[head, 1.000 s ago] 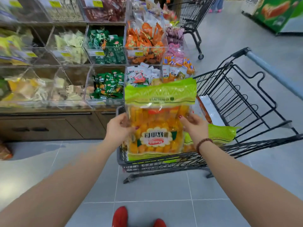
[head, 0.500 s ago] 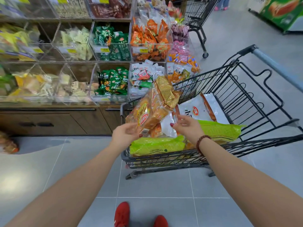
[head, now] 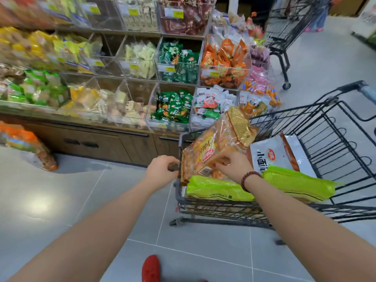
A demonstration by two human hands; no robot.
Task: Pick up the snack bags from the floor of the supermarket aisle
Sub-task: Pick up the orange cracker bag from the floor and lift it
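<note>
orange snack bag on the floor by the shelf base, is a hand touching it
No, the orange snack bag lies alone on the floor, while the left hand and right hand are both at the shopping cart.

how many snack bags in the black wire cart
4 visible: orange-and-gold bag at the left end of the cart, white-and-silver bag right of it, one lime-green-topped bag along the near edge, a second lime-green-topped bag further right. More may lie underneath.
</note>
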